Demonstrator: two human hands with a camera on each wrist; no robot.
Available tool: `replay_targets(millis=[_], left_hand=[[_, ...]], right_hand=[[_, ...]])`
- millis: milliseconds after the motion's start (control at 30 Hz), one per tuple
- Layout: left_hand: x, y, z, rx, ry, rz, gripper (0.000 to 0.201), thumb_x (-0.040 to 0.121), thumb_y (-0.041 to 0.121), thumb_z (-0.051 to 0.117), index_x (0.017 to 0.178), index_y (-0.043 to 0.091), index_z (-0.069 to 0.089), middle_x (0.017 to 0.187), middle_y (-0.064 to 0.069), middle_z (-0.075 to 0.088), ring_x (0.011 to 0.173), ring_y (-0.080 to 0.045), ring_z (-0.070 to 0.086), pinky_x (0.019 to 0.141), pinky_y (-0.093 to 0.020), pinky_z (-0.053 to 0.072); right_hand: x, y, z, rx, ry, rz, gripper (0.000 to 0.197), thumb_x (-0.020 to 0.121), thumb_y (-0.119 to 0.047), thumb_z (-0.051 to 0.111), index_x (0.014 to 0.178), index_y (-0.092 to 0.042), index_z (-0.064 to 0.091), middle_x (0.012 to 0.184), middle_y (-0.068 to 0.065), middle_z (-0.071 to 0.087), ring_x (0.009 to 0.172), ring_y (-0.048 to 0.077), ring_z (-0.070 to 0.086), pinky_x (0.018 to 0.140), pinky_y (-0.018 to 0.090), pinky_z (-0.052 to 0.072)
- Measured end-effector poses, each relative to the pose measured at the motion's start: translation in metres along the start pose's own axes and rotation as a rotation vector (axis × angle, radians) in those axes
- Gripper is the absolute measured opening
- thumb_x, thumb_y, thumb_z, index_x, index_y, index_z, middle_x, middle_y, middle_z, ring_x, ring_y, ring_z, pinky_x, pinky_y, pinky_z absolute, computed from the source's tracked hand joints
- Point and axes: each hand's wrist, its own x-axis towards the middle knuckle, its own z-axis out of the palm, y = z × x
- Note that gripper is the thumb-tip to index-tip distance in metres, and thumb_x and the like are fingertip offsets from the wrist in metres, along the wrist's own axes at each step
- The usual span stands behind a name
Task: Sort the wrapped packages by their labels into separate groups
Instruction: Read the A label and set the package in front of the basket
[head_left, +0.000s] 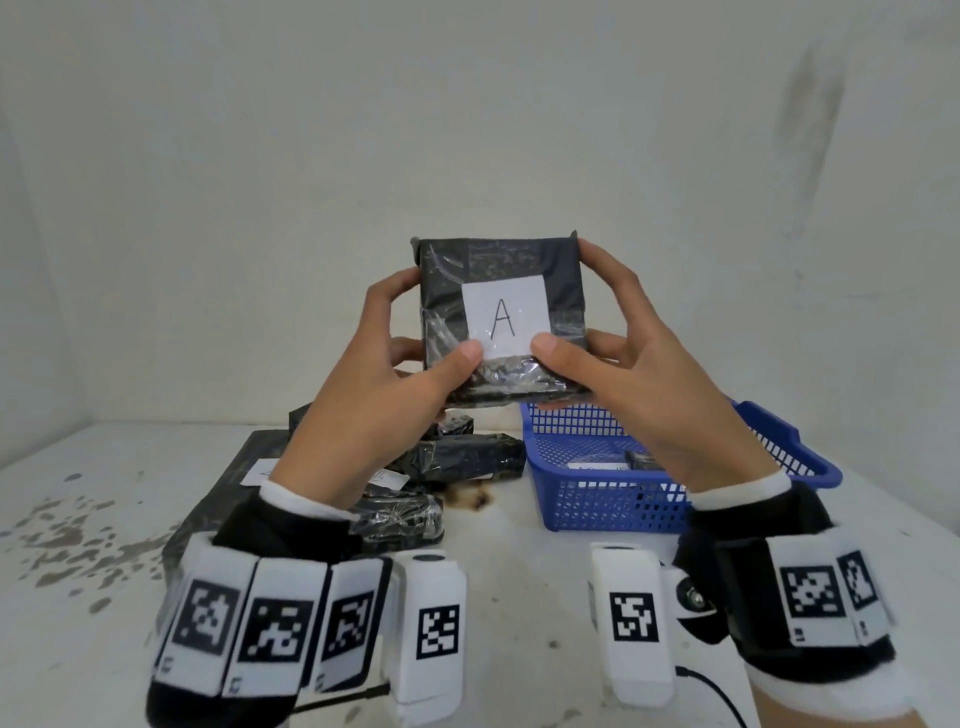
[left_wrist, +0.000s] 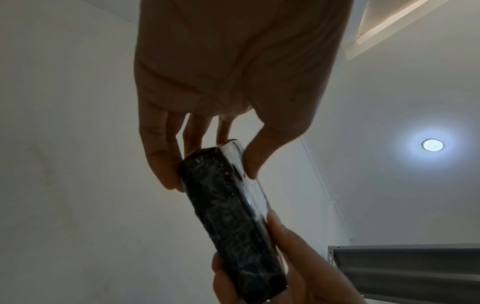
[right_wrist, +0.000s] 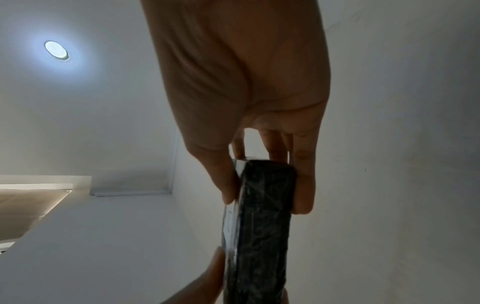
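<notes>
Nearest the lens, the left hand (head_left: 358, 384) and right hand (head_left: 649, 384) pinch the black wrapped package (head_left: 501, 322) by its lower corners, thumbs on its face, fingers behind, holding it upright above the table (head_left: 519, 545) with its "A" label (head_left: 504, 317) readable. Best now is probably keeping thumbs off that letter, then carrying it level toward its matching group, be that the blue basket (head_left: 623, 499) or the package pile (head_left: 447, 467).

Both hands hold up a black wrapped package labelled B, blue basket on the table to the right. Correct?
Not quite: the label reads A, not B, as the head view shows. Left hand and right hand do hold the black wrapped package, blue basket at right.
</notes>
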Motion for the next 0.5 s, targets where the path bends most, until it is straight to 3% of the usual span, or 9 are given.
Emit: replay_targets(millis=[100, 200, 267, 333, 400, 500], left_hand=[[0.0008, -0.0015, -0.0014, -0.019, 0.020, 0.014, 0.059, 0.087, 0.031, 0.069, 0.133, 0.049, 0.036, 0.110, 0.004, 0.069, 0.082, -0.014, 0.072, 0.080, -0.042, 0.059], [0.0009, -0.0012, -0.0027, -0.022, 0.026, 0.005, 0.054, 0.088, 0.034, 0.066, 0.131, 0.050, 0.038, 0.107, 0.008, 0.070, 0.078, -0.007, 0.071, 0.062, -0.019, 0.053], [0.0005, -0.0004, -0.0031, -0.029, 0.032, -0.009, 0.052, 0.088, 0.033, 0.066, 0.130, 0.048, 0.039, 0.103, 0.007, 0.072, 0.077, -0.007, 0.071, 0.052, -0.011, 0.047], [-0.0005, 0.0009, -0.0024, -0.014, 0.041, -0.016, 0.051, 0.087, 0.034, 0.067, 0.129, 0.047, 0.040, 0.099, 0.007, 0.073, 0.076, -0.006, 0.071, 0.052, -0.011, 0.046], [-0.0014, 0.0014, -0.0009, 0.002, 0.053, -0.005, 0.052, 0.085, 0.035, 0.070, 0.127, 0.045, 0.041, 0.097, 0.007, 0.073, 0.072, -0.005, 0.071, 0.059, -0.018, 0.048], [-0.0023, 0.0015, 0.0017, 0.041, 0.067, 0.020, 0.057, 0.082, 0.033, 0.073, 0.127, 0.042, 0.039, 0.105, 0.012, 0.068, 0.069, -0.005, 0.070, 0.067, -0.027, 0.050]], right_hand=[[-0.0011, -0.0025, -0.0004, 0.027, 0.008, 0.008, 0.067, 0.093, -0.023, 0.067, 0.143, -0.053, 0.035, 0.110, 0.008, 0.075, 0.100, 0.027, 0.074, 0.079, 0.038, 0.062], [-0.0016, -0.0043, 0.0005, 0.034, 0.037, 0.011, 0.066, 0.092, -0.021, 0.069, 0.143, -0.048, 0.038, 0.117, 0.010, 0.068, 0.103, 0.024, 0.072, 0.072, 0.040, 0.063], [-0.0018, -0.0045, 0.0006, 0.051, 0.040, 0.021, 0.065, 0.092, -0.019, 0.069, 0.143, -0.046, 0.039, 0.116, 0.012, 0.068, 0.097, 0.026, 0.074, 0.071, 0.044, 0.063], [-0.0021, -0.0049, 0.0000, 0.031, 0.048, 0.026, 0.065, 0.089, -0.022, 0.071, 0.141, -0.045, 0.040, 0.114, 0.010, 0.071, 0.094, 0.027, 0.075, 0.076, 0.046, 0.063], [-0.0025, -0.0048, -0.0009, -0.022, 0.057, 0.014, 0.068, 0.085, -0.025, 0.076, 0.139, -0.046, 0.040, 0.109, 0.004, 0.075, 0.090, 0.024, 0.075, 0.083, 0.042, 0.062], [-0.0027, -0.0045, 0.0001, -0.090, 0.065, -0.006, 0.073, 0.082, -0.022, 0.080, 0.137, -0.045, 0.038, 0.102, -0.001, 0.077, 0.074, 0.016, 0.072, 0.081, 0.033, 0.060]])
